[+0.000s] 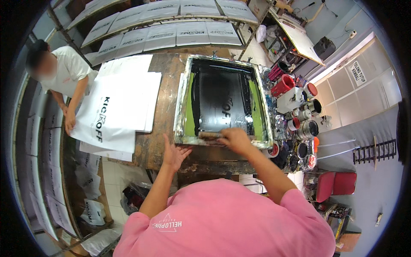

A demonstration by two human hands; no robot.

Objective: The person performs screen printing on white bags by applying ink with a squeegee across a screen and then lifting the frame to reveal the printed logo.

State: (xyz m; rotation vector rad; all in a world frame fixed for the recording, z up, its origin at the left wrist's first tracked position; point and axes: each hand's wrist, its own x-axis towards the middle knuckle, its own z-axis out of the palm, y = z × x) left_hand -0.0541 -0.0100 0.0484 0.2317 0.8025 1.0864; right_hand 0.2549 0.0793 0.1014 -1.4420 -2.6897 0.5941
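Observation:
A screen printing frame [183, 107] lies on the wooden table, its mesh coated with black ink in the middle and green along both sides. At its near edge my right hand [234, 139] is closed on the right part of a wooden-handled squeegee [208, 135]. My left hand [174, 156] is open with fingers spread, just by the frame's near left corner; whether it touches the frame I cannot tell. A stack of white sheets [143, 98] sits left of the frame. Over that stack's near left part lies a printed white bag [113, 122], its left edge held by a co-worker's hands [69, 120].
Ink pots and cans [307, 128] crowd the table's right side, with a red tub [282, 85] among them. Metal racks [171, 47] with printed white bags stand behind and at the left. A co-worker [70, 70] stands at the left. Red chairs [334, 184] are at the right.

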